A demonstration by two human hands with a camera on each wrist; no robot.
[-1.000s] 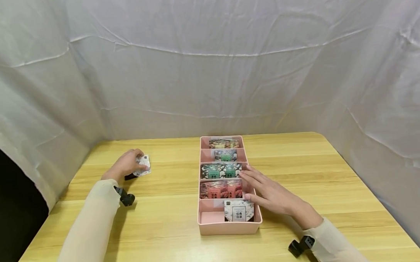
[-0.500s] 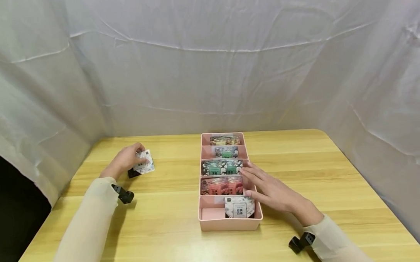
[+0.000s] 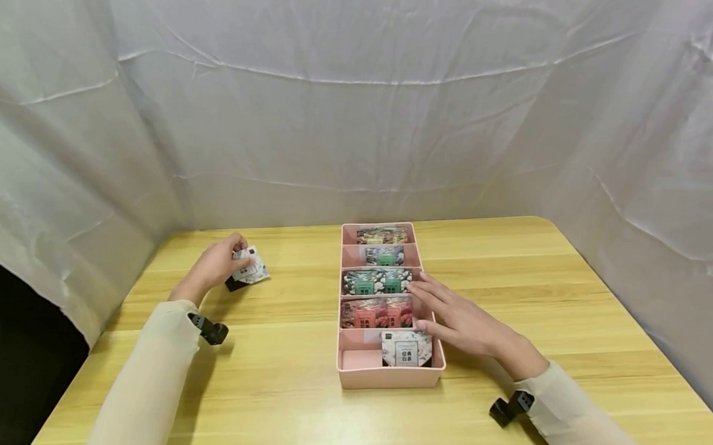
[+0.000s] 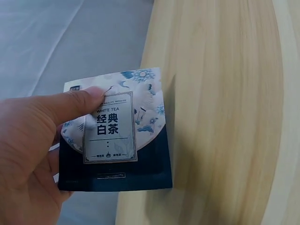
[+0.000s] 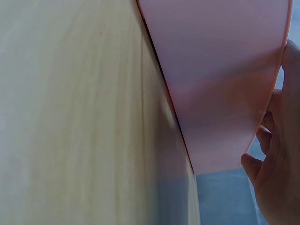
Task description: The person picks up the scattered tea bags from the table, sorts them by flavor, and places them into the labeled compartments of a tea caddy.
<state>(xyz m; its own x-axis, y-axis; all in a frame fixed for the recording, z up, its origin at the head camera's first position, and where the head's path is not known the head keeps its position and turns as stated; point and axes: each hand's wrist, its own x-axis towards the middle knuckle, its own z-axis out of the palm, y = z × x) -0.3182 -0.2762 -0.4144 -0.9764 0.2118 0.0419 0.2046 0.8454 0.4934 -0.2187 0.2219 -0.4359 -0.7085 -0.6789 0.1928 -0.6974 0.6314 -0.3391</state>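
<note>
At the left of the table, my left hand pinches a white tea sachet between thumb and fingers. The sachet is white with blue flowers above and dark blue below, and reads "WHITE TEA". My right hand rests along the right rim of a pink divided box, its fingers fairly straight. From the right wrist view, the box's side wall shows with fingertips at its upper edge. Another white tea sachet leans in the nearest compartment, on its right side.
Behind it, the box's compartments hold red sachets, green sachets, a blue-and-green sachet and yellow-brown sachets. Grey-white cloth hangs behind the wooden table.
My left hand has lifted the white tea sachet slightly and shifted it a little right and away from me. The right hand stays on the box's rim.
</note>
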